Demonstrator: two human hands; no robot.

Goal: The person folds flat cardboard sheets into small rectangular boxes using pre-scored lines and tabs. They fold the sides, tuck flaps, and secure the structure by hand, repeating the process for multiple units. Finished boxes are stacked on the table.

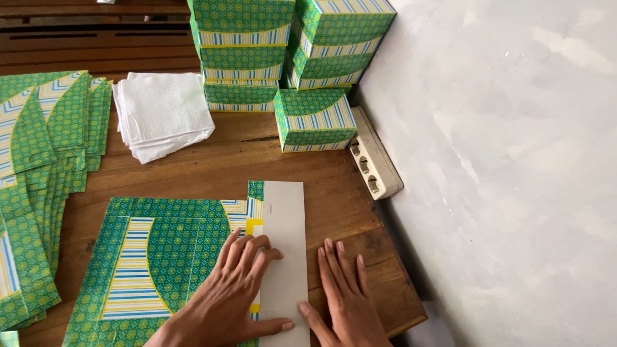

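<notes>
Head view shows your left hand [231, 289] and right hand [344, 289] pressed flat, fingers spread, grasping nothing, on the folded grey flap [284, 257] of the green flat carton [160, 257] on the tabletop [334, 199].

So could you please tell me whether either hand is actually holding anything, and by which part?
Nothing is gripped. The left hand presses flat on the flattened green box blank's folded grey flap; the right hand lies flat beside it.
</notes>
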